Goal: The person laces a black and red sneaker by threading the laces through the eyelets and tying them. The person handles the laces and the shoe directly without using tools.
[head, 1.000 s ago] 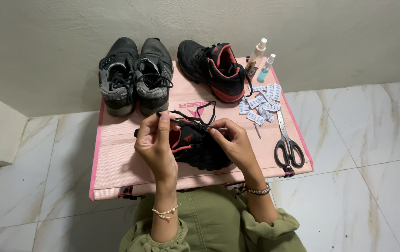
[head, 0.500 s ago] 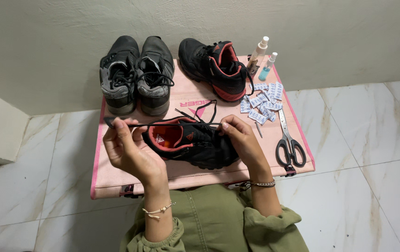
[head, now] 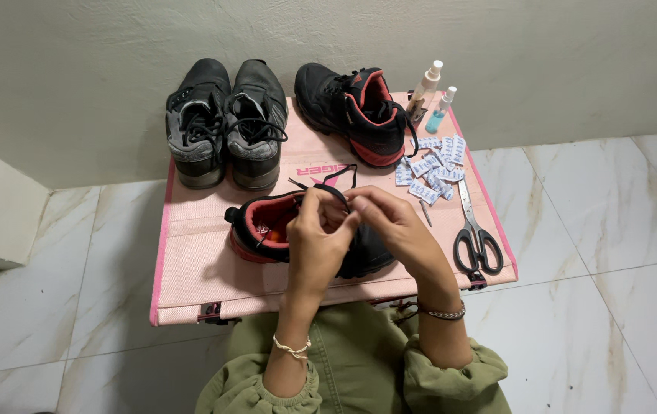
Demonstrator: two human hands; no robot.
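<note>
A black shoe with a red lining (head: 267, 226) lies on its side on the pink folding table (head: 190, 261), heel to the left. My left hand (head: 315, 238) and my right hand (head: 390, 222) meet over the shoe's front, and both pinch its black lace (head: 328, 178), which loops up behind my fingers. The front of the shoe is hidden under my hands.
At the table's back stand a grey and black pair of shoes (head: 225, 123) and a second black and red shoe (head: 351, 107). Two small spray bottles (head: 432, 96), several small white sachets (head: 430, 170) and black-handled scissors (head: 476, 234) lie on the right. Marble floor surrounds the table.
My left hand, which had pulled the lace out to the left, has come back to the middle beside my right hand over the shoe.
</note>
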